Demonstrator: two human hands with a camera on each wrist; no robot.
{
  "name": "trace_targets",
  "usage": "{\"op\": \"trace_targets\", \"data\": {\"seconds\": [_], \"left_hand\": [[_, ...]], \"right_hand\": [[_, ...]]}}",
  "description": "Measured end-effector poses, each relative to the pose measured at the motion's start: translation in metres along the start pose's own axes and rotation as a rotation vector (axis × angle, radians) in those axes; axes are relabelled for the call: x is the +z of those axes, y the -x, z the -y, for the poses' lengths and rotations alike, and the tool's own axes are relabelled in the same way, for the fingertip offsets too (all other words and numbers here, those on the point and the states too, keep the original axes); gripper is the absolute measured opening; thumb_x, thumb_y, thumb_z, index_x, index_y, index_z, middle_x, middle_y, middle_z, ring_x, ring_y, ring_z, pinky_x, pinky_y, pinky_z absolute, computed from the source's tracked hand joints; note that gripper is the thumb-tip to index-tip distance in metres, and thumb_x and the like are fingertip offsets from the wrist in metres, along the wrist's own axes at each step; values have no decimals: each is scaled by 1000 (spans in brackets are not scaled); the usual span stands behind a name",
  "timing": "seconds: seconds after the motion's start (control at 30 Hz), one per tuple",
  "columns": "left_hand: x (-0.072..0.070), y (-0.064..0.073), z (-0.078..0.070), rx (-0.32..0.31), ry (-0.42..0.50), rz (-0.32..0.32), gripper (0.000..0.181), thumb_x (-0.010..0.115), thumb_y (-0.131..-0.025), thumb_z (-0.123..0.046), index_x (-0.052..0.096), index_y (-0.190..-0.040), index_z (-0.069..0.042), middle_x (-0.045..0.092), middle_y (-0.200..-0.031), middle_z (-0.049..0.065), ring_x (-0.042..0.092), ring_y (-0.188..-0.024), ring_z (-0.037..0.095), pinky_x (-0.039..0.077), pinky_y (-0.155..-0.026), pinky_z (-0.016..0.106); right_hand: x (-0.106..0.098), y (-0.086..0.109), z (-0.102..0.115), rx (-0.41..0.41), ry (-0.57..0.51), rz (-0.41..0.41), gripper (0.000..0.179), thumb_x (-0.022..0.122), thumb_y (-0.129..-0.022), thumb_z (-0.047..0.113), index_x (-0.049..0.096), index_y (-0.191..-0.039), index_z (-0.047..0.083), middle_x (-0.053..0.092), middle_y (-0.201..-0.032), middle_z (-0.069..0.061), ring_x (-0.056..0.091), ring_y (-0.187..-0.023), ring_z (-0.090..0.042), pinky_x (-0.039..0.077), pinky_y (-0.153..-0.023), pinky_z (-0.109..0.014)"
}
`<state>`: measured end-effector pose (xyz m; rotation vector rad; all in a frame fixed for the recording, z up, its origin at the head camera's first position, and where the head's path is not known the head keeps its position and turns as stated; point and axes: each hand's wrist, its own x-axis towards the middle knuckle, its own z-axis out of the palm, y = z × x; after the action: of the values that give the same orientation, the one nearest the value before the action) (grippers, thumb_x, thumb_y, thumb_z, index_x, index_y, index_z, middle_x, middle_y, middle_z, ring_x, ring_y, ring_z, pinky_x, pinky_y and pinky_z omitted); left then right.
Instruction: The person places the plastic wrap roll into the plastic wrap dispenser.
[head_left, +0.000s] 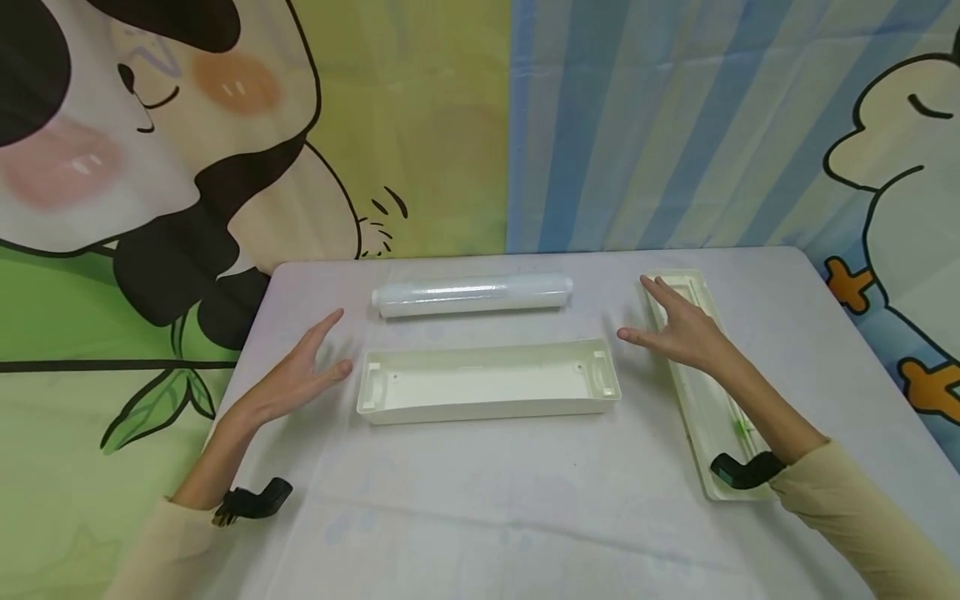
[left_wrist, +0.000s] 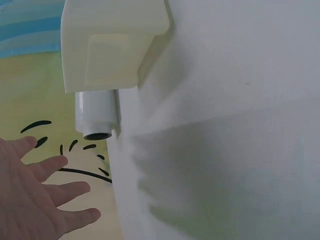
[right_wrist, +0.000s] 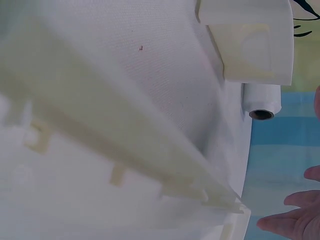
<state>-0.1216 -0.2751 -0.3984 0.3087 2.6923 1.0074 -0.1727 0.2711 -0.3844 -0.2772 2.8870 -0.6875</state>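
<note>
An open cream box [head_left: 480, 408], long and shallow, sits in the middle of the table. Behind it lies a roll of clear plastic wrap [head_left: 472, 296], its hollow core end showing in the left wrist view. My left hand [head_left: 300, 375] hovers left of the box with fingers spread, holding nothing. Over the far part of a long cream lid [head_left: 693, 417] hangs my right hand [head_left: 682, 333], fingers apart and nothing in them. A small green piece [head_left: 742, 427] shows on the lid near its closer end, partly behind my right forearm.
A white cloth covers the table [head_left: 480, 500]. A cartoon-printed curtain [head_left: 420, 125] stands behind its far edge. Each wrist carries a black camera mount, such as the left mount [head_left: 255, 500].
</note>
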Motion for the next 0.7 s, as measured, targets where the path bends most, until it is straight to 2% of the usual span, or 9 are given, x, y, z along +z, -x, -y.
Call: {"op": "trace_targets", "data": {"seconds": [0.27,0.5,0.7], "left_hand": [[10,1,0,91,187,35,75,53,-100,-30,5,-157,-19,13,-162,17,12,-147,46,15,-112,67],[19,4,1,95,229,61,76,56,-99,-27,6,-157,-20,14,-162,17,14,-147,46,16,-112,66],[27,6,5,124,345,88,73,52,-100,-19,6,-156,-17,16,-160,19,19,-145,49,20,-112,64]], "right_hand": [[1,-3,1,-12,-34,14,104,70,-81,55,14,-156,10,18,-160,-23,22,-144,-47,27,-107,-67],[4,-6,3,-20,-46,23,103,70,-81,56,14,-156,12,17,-160,-22,21,-144,-47,27,-107,-67],[5,-9,6,-25,-48,26,102,70,-81,55,15,-156,12,17,-160,-22,22,-144,-48,27,-106,-68]]}}
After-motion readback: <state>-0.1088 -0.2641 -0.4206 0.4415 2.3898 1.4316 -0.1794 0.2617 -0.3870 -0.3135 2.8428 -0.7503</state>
